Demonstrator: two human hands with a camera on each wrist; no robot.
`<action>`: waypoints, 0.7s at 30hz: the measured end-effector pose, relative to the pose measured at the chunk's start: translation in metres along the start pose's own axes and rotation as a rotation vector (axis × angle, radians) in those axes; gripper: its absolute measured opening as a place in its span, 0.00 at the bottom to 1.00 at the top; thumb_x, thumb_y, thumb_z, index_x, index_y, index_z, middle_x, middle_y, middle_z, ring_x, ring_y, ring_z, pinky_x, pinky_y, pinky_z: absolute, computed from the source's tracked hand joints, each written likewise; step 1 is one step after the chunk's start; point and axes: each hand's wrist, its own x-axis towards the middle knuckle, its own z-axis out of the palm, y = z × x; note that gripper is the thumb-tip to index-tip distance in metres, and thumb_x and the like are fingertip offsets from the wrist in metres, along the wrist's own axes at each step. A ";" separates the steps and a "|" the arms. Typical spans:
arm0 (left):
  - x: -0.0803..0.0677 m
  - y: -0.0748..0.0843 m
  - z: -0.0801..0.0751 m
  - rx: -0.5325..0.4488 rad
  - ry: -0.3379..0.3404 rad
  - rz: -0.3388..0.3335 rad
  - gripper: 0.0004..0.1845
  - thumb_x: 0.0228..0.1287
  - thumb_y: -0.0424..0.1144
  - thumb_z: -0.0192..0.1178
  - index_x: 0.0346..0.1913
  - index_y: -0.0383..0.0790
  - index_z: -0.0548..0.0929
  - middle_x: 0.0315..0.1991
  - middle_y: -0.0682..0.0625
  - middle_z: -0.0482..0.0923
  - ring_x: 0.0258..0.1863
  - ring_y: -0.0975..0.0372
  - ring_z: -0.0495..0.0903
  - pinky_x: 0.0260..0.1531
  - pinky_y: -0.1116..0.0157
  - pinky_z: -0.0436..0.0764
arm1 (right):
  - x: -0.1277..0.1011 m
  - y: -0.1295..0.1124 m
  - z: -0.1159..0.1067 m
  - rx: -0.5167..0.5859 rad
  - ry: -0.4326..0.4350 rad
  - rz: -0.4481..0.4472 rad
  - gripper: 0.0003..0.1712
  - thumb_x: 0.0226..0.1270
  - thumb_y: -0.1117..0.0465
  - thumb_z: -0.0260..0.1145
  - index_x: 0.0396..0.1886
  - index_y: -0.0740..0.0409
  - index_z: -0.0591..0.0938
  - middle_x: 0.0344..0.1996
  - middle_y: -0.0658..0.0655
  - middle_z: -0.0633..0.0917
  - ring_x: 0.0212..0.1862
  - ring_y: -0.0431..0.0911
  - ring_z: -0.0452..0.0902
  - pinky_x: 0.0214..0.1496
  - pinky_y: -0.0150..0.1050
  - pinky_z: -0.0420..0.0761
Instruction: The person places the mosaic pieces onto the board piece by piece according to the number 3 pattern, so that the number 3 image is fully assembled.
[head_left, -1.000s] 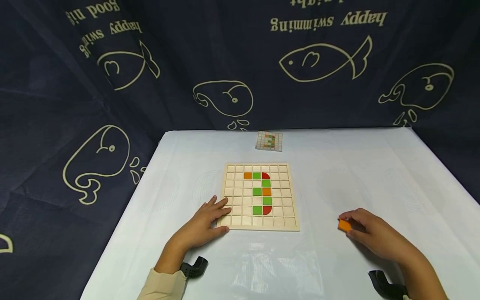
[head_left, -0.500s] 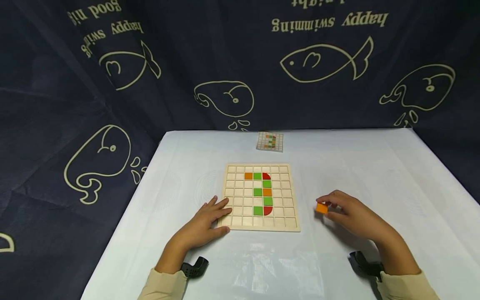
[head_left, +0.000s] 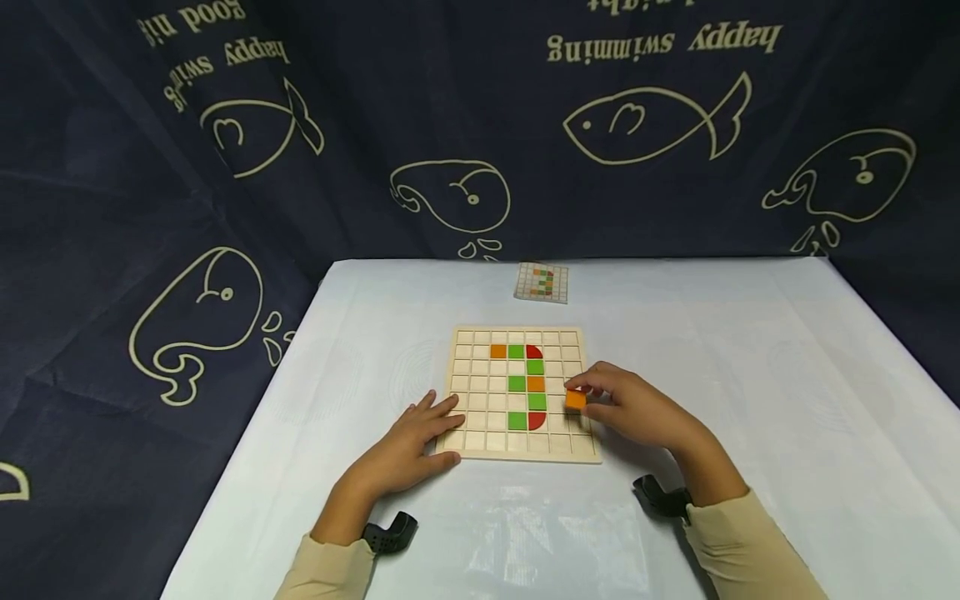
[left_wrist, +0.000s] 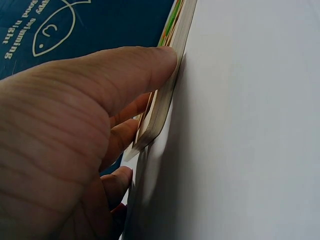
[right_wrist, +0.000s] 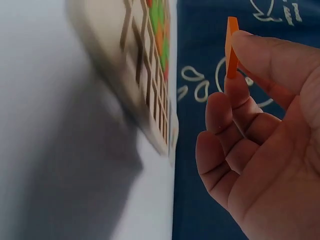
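A square wooden grid board (head_left: 480,446) lies on the white table, with green, orange and red tiles set in some cells. My left hand (head_left: 408,446) rests on its left front corner, fingers spread; in the left wrist view the thumb (left_wrist: 155,65) lies along the board's edge. Between thumb and fingers my right hand (head_left: 633,404) pinches an orange square tile (head_left: 575,401) above the right side of the board. The right wrist view shows that tile (right_wrist: 231,47) edge-on, held apart from the board (right_wrist: 120,65).
Behind the board lies a small pattern card (head_left: 542,282) printed with a similar coloured grid. A dark blue curtain (head_left: 450,92) with fish drawings hangs at the back and left. Each wrist carries a black band mount, such as the left one (head_left: 390,534).
My right hand has carried the orange tile leftward and away from me, from the bare table at right to over the board. The left hand has stayed on the board's corner.
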 end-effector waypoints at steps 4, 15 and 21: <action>0.000 -0.001 0.001 0.005 0.003 -0.001 0.30 0.65 0.45 0.67 0.68 0.39 0.75 0.76 0.47 0.59 0.77 0.44 0.46 0.71 0.40 0.47 | 0.014 -0.006 0.010 0.036 -0.033 -0.027 0.19 0.65 0.69 0.66 0.55 0.58 0.83 0.44 0.48 0.80 0.44 0.45 0.74 0.47 0.42 0.77; 0.001 -0.002 0.001 0.012 -0.004 -0.011 0.30 0.65 0.46 0.66 0.68 0.39 0.75 0.76 0.48 0.58 0.77 0.45 0.46 0.71 0.39 0.48 | 0.045 -0.030 0.036 0.044 -0.109 -0.071 0.19 0.66 0.68 0.64 0.57 0.57 0.83 0.49 0.48 0.80 0.51 0.46 0.73 0.58 0.48 0.74; 0.001 -0.002 0.001 0.020 -0.005 -0.017 0.30 0.65 0.46 0.66 0.68 0.39 0.76 0.76 0.48 0.59 0.77 0.44 0.46 0.71 0.39 0.48 | 0.056 -0.039 0.052 0.034 -0.136 -0.078 0.19 0.66 0.68 0.64 0.56 0.57 0.83 0.44 0.47 0.80 0.46 0.45 0.74 0.53 0.45 0.75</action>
